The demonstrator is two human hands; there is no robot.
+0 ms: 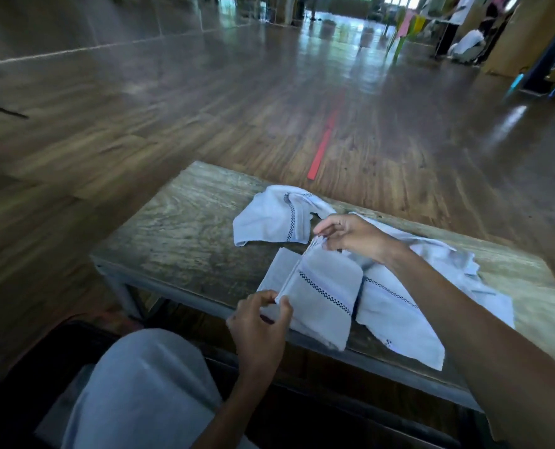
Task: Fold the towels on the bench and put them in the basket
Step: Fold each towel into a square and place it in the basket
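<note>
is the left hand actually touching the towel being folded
Touching. The head view shows the left hand pinching the near corner of the folded towel between thumb and fingers, with no gap visible.

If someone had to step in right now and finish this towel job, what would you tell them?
The left hand pinches the near corner of the part-folded towel; the right hand pinches its far end, on the bench.
A crumpled towel behind and a spread towel at right wait unfolded.
Left: finish this fold, fold the rest, put all in the basket, which I cannot make out.
</note>
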